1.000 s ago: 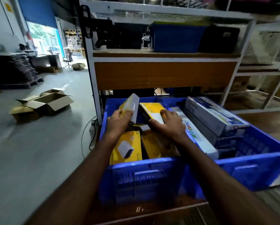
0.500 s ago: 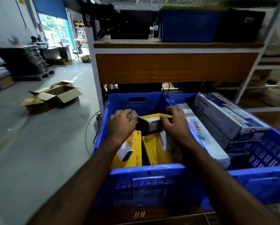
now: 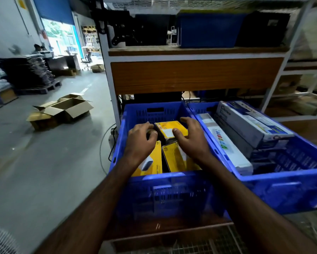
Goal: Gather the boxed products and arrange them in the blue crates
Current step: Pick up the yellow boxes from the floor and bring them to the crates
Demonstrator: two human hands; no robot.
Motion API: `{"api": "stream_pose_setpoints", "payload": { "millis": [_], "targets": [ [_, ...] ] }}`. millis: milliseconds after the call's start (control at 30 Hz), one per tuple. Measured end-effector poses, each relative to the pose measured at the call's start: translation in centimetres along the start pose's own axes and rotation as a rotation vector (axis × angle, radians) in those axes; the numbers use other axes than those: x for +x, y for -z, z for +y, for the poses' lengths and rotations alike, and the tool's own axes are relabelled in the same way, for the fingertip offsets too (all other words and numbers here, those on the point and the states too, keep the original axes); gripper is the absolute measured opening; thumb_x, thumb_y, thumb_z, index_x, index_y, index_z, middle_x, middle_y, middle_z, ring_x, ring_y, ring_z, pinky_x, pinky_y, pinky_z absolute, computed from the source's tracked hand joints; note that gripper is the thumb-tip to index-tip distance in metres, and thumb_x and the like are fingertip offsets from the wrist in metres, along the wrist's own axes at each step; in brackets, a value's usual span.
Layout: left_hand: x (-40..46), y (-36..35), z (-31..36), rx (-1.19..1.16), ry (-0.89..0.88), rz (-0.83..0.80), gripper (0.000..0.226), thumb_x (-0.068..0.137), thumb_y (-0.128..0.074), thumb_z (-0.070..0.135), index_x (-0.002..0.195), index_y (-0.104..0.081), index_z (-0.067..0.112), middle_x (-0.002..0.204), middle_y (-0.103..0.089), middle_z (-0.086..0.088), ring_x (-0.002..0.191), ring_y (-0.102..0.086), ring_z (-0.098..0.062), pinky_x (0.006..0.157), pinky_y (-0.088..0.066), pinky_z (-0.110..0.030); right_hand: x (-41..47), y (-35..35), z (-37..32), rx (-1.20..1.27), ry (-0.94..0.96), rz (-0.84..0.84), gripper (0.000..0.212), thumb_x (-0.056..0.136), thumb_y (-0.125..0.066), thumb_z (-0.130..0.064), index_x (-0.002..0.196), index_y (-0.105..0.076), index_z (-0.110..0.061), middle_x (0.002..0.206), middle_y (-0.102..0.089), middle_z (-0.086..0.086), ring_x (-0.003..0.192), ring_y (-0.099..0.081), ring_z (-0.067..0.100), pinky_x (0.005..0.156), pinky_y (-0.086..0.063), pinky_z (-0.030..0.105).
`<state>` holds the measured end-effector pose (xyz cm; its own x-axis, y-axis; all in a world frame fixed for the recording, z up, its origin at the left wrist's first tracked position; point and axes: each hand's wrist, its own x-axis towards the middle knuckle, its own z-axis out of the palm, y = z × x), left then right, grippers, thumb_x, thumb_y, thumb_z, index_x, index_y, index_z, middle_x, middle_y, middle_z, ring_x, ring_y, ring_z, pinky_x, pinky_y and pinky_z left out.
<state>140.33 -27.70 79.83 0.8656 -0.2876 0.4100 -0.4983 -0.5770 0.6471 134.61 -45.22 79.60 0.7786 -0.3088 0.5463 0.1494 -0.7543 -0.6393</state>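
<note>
Two blue crates side by side: left crate (image 3: 165, 182), right crate (image 3: 289, 182). Left crate holds three yellow boxes; printing blurred, unreadable. Left hand (image 3: 141, 139) and right hand (image 3: 191, 138), fingers curled, flank the far yellow box (image 3: 169, 130) and touch its sides; whether they truly clamp it I cannot tell. Right crate holds long white boxes (image 3: 245, 125), lettering too smeared to read. Forearms hide the near yellow boxes (image 3: 174, 158) in part.
</note>
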Motion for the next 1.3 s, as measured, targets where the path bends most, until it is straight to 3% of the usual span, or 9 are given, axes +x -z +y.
{"api": "stream_pose_setpoints", "payload": {
  "millis": [200,467,567,767,833,933,1000,1100,1300],
  "targets": [
    [-4.8,2.5,2.1,-0.132,-0.120,0.008,0.024,0.090,-0.057,0.024,0.108,-0.069,0.013,0.108,-0.067,-0.006,0.106,-0.060,-0.023,0.094,-0.047,-0.038,-7.2,2.1,-4.0,-0.043,0.019,0.064,0.062,0.084,-0.050,-0.050,0.128,-0.055,-0.007,0.126,-0.056,0.010,0.119,-0.050,0.021,0.099,-0.038,0.029],
    [-16.4,2.9,5.6,-0.321,-0.335,-0.178,0.036,0.084,-0.051,0.027,0.106,-0.070,0.007,0.108,-0.070,-0.008,0.106,-0.062,-0.022,0.095,-0.044,-0.030,-22.7,8.1,-7.0,-0.162,-0.195,0.286,0.053,0.083,-0.056,-0.039,0.121,-0.058,-0.002,0.118,-0.060,0.016,0.113,-0.055,0.028,0.099,-0.034,0.021],
    [-20.8,2.2,7.5,-0.389,-0.363,-0.296,0.035,0.083,-0.052,0.028,0.105,-0.070,0.008,0.107,-0.070,-0.008,0.105,-0.063,-0.023,0.095,-0.047,-0.037,-28.8,10.9,-8.4,-0.215,-0.290,0.337,0.057,0.081,-0.053,-0.043,0.120,-0.058,-0.002,0.116,-0.059,0.015,0.110,-0.055,0.023,0.096,-0.033,0.016],
    [-31.5,0.3,13.1,-0.467,-0.489,-0.609,0.032,0.088,-0.053,0.025,0.111,-0.068,0.009,0.110,-0.069,-0.006,0.101,-0.061,-0.011,0.087,-0.041,-0.015,-42.5,16.7,-10.7,-0.334,-0.473,0.510,0.042,0.082,-0.060,-0.028,0.119,-0.060,-0.009,0.108,-0.055,0.000,0.099,-0.051,0.009,0.091,-0.036,0.012],
    [-35.6,-0.8,15.0,-0.479,-0.540,-0.726,0.038,0.086,-0.050,0.029,0.114,-0.067,0.010,0.112,-0.068,-0.007,0.105,-0.061,-0.015,0.092,-0.044,-0.022,-47.2,18.3,-11.4,-0.382,-0.546,0.521,0.037,0.081,-0.061,-0.028,0.114,-0.063,-0.010,0.106,-0.059,0.002,0.099,-0.051,0.009,0.090,-0.033,0.006],
    [-43.2,-2.2,18.4,-0.483,-0.584,-0.913,0.043,0.083,-0.049,0.036,0.114,-0.066,0.012,0.111,-0.068,-0.004,0.106,-0.063,-0.016,0.095,-0.050,-0.036,-55.2,20.7,-12.7,-0.395,-0.674,0.526,0.034,0.081,-0.060,-0.029,0.109,-0.067,-0.011,0.107,-0.063,0.004,0.100,-0.054,0.010,0.092,-0.043,0.023],
    [-49.2,-2.9,21.1,-0.490,-0.628,-1.026,0.040,0.085,-0.052,0.035,0.115,-0.066,0.012,0.111,-0.069,-0.004,0.105,-0.064,-0.018,0.093,-0.050,-0.039,-61.7,22.7,-14.0,-0.400,-0.784,0.578,0.034,0.082,-0.060,-0.028,0.110,-0.067,-0.010,0.108,-0.063,0.005,0.101,-0.057,0.013,0.091,-0.045,0.025],
    [-59.7,-3.1,25.3,-0.476,-0.740,-1.166,0.029,0.093,-0.057,0.024,0.118,-0.063,0.012,0.114,-0.067,-0.004,0.108,-0.061,-0.017,0.094,-0.048,-0.030,-72.4,26.0,-16.4,-0.438,-0.971,0.643,0.029,0.086,-0.065,-0.015,0.115,-0.066,-0.009,0.113,-0.063,0.008,0.104,-0.058,0.017,0.089,-0.041,0.018],
    [-85.8,-0.3,32.3,-0.479,-0.904,-1.510,0.029,0.097,-0.053,0.025,0.123,-0.061,0.017,0.121,-0.062,0.001,0.111,-0.057,-0.012,0.095,-0.046,-0.027,-96.4,31.4,-24.6,-0.360,-1.252,0.761,0.032,0.086,-0.063,-0.028,0.116,-0.063,-0.017,0.114,-0.065,0.004,0.103,-0.062,0.019,0.090,-0.052,0.039]
  ]
}}
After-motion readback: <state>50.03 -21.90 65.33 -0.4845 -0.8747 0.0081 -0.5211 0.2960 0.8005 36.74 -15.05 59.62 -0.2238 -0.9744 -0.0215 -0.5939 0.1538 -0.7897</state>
